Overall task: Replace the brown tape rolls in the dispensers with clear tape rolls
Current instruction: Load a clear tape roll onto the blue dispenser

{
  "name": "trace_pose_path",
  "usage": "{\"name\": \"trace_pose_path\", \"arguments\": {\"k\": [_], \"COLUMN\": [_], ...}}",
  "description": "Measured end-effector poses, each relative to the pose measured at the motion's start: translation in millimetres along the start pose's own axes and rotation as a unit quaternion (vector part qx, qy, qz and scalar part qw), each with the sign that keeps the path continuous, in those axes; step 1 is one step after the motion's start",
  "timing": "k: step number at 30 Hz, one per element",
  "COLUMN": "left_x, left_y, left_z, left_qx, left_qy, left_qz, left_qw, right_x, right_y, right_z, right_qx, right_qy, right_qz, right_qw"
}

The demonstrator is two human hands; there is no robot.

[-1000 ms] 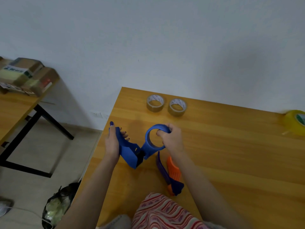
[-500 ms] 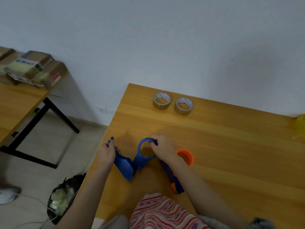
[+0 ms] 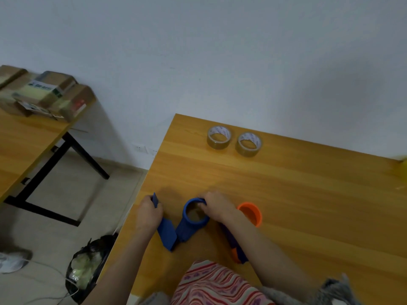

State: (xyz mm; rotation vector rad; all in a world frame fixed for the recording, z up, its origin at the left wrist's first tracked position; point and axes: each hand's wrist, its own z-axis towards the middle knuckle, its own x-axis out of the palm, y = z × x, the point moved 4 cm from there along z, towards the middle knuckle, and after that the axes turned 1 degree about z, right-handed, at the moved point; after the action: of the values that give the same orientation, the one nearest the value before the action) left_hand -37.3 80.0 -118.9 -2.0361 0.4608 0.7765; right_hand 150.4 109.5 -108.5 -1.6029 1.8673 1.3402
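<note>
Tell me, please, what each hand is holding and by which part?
Both hold the blue tape dispenser: the left hand grips its flat handle end, the right hand grips the rim of its round hub.

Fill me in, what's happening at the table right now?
A person holds the blue dispenser in both hands at the table: the left hand grips its handle end, the right hand grips the round hub, which seems to carry no roll. The orange dispenser lies by the right forearm. A tape roll and a second tape roll lie flat, side by side, untouched, near the far edge.
</note>
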Motion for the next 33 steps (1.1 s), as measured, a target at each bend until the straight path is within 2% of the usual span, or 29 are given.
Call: {"name": "trace_pose_path", "arguments": {"k": [3, 5, 7, 8, 10, 12, 13, 16, 18, 21, 26, 29, 33], "left_x": [2, 2, 8, 14, 36, 66, 79, 105, 109, 106, 106, 104, 98], "left_y": [-12, -33, -60, -72, -94, -106, -107, -100, -93, -87, -86, -92, -111], "left_z": [-2, -7, -16, -21, -36, -54, -62, -76, -80, -83, -86, -88, -86], "left_qx": [0.036, 0.146, 0.286, 0.344, 0.424, 0.469, 0.483, 0.508, 0.522, 0.528, 0.522, 0.518, 0.514], "left_qy": [-0.05, -0.107, -0.109, -0.074, 0.054, 0.163, 0.192, 0.214, 0.199, 0.177, 0.187, 0.197, 0.186], "left_qz": [0.071, 0.102, 0.108, 0.111, 0.141, 0.228, 0.274, 0.404, 0.447, 0.44, 0.409, 0.355, 0.253], "left_qw": [0.996, 0.978, 0.946, 0.93, 0.893, 0.837, 0.809, 0.73, 0.699, 0.704, 0.725, 0.753, 0.798], "right_x": [-13, -27, -37, -40, -40, -36, -32, -24, -23, -19, -15, -17, -23], "right_y": [-4, -16, -36, -45, -61, -72, -76, -92, -101, -108, -106, -100, -94], "right_z": [-8, -15, -24, -29, -41, -53, -57, -66, -70, -72, -72, -75, -85], "right_qx": [-0.005, 0.028, 0.076, 0.099, 0.141, 0.166, 0.173, 0.2, 0.222, 0.238, 0.232, 0.217, 0.211], "right_qy": [-0.019, -0.063, -0.115, -0.13, -0.128, -0.099, -0.087, -0.111, -0.136, -0.143, -0.141, -0.111, -0.138], "right_qz": [0.057, 0.112, 0.134, 0.135, 0.126, 0.112, 0.105, 0.083, 0.084, 0.102, 0.109, 0.104, 0.135], "right_qw": [0.998, 0.991, 0.981, 0.977, 0.974, 0.975, 0.976, 0.97, 0.962, 0.955, 0.956, 0.964, 0.958]}}
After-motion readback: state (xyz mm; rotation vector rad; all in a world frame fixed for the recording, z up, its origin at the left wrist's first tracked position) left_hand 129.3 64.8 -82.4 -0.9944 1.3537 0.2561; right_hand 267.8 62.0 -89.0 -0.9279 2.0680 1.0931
